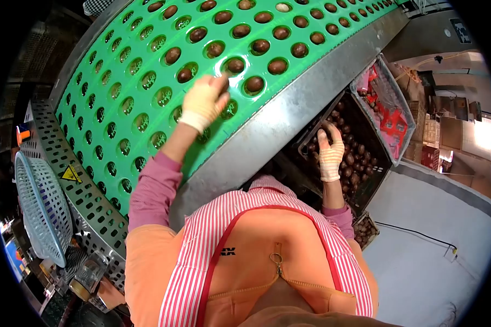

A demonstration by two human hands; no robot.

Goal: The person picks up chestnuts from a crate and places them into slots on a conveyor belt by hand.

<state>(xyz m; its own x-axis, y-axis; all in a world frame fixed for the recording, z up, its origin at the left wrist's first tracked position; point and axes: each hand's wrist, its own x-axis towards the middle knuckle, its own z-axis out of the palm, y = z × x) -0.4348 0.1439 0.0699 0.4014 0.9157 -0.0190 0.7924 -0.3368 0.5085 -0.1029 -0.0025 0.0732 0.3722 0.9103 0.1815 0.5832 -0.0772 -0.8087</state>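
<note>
Left hand (204, 102) half-curled, right hand (331, 155) loosely bent, contents unclear; brown nut (235, 66) just beyond the left seems hard, slick; best pinched mid-sides.

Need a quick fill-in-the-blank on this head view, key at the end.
1. The pocketed plastic sheet under the left hand is ____.
2. The right hand is over a black plastic crate of round ____ nuts.
3. The yellow warning sign on the perforated metal guard is shaped like a ____.
4. The red-and-white cloth apron is patterned with ____.

Missing words: green; brown; triangle; stripes
</note>
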